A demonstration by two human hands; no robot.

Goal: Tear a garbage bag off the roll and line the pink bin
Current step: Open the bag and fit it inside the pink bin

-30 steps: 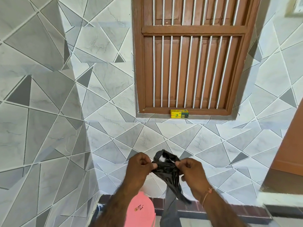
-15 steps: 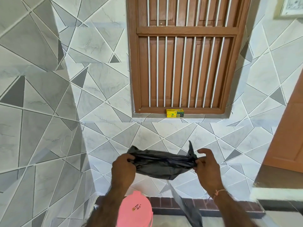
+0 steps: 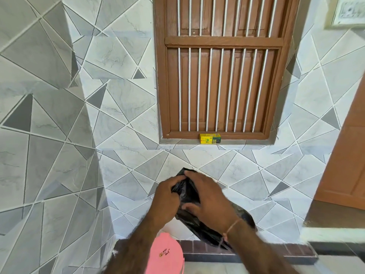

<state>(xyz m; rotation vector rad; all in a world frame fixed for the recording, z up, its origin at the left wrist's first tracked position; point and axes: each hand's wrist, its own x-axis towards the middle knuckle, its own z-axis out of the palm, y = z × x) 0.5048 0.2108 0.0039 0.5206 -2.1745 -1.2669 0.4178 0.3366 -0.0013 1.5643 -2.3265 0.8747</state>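
Note:
A crumpled black garbage bag (image 3: pixel 189 191) hangs in the air in front of the tiled wall, bunched between both hands. My left hand (image 3: pixel 167 196) pinches its upper left part. My right hand (image 3: pixel 209 198) lies over its right side with the thumb pressed into the plastic. The bag's tail (image 3: pixel 209 232) trails down to the right under my right wrist. The pink bin (image 3: pixel 166 254) stands on the floor below my left forearm, partly hidden by the arm. A yellow box of bin bags (image 3: pixel 210 138) rests on the window sill.
A brown wooden window with white bars (image 3: pixel 219 72) fills the wall ahead. A tiled pillar (image 3: pixel 49 135) juts out on the left. A brown door (image 3: pixel 347 155) is at the right, and a dark brick skirting (image 3: pixel 246 252) runs along the floor.
My hands, which had stretched the bag wide apart half a second ago, have come back together, bunching the bag between them. The view has shifted down a little.

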